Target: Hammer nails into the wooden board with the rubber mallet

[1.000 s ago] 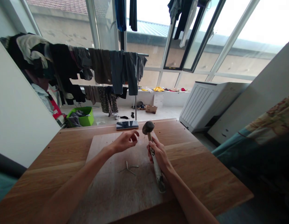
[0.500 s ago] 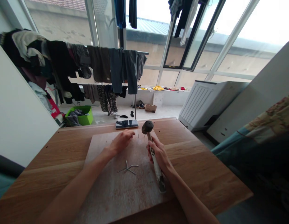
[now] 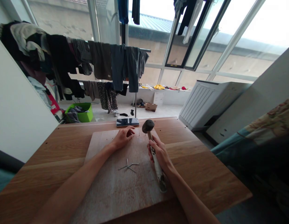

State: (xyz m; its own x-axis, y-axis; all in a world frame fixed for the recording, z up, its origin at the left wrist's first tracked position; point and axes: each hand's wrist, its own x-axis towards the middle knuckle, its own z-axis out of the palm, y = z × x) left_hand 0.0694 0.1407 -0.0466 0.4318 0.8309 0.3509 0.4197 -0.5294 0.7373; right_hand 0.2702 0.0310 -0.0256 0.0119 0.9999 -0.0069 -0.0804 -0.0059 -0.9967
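My right hand [image 3: 159,152] is wrapped round the pale, worn handle of a hammer [image 3: 148,125] with a dark, bulky head. The head is raised above the far right part of a whitish wooden board [image 3: 112,189]. Near the board's far edge, my left hand [image 3: 123,137] has its fingers curved and apart, with nothing visible in them. An upright nail [image 3: 139,133] stands just right of those fingers, and another thin one shows beside the hammer head. Several loose nails [image 3: 128,167] lie crossed in the middle of the board.
A phone [image 3: 127,122] lies on the wooden table [image 3: 195,165] beyond the board. Behind the table are a clothes rack with hanging laundry [image 3: 100,60], a green basket [image 3: 85,113] and a white washing machine [image 3: 200,104]. A curtain [image 3: 258,133] hangs at the right.
The fingers of my left hand have loosened and spread apart, and the hand has drawn slightly back from the upright nail. My right hand with the hammer is almost still.
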